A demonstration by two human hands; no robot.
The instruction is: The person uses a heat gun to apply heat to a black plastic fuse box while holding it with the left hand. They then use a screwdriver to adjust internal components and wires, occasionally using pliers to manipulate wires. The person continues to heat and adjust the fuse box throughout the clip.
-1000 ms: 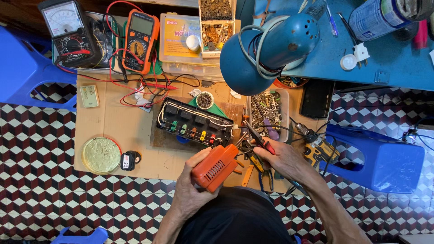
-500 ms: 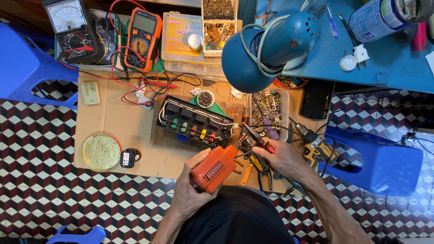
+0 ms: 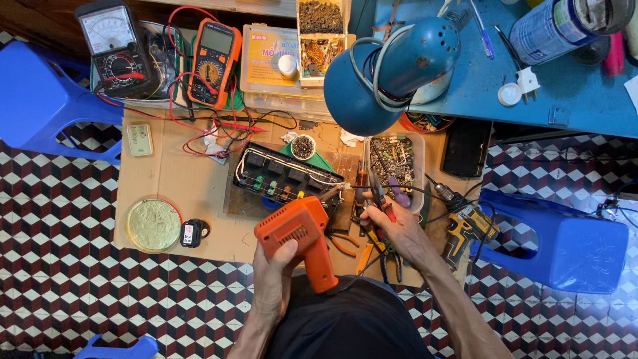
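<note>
My left hand grips the handle of an orange tool housing shaped like a drill body, held above the cardboard mat. My right hand holds a pair of red-handled pliers whose tip points at the front of the orange housing, next to a black circuit board with coloured terminals. The pliers' jaws are partly hidden by my fingers.
A blue desk lamp hangs over the mat. A tray of screws, two multimeters with red leads, a round yellow tin, a cordless drill and blue plastic stools surround the cardboard.
The orange housing has been turned, its handle now pointing down toward me. My right hand with the pliers has barely moved.
</note>
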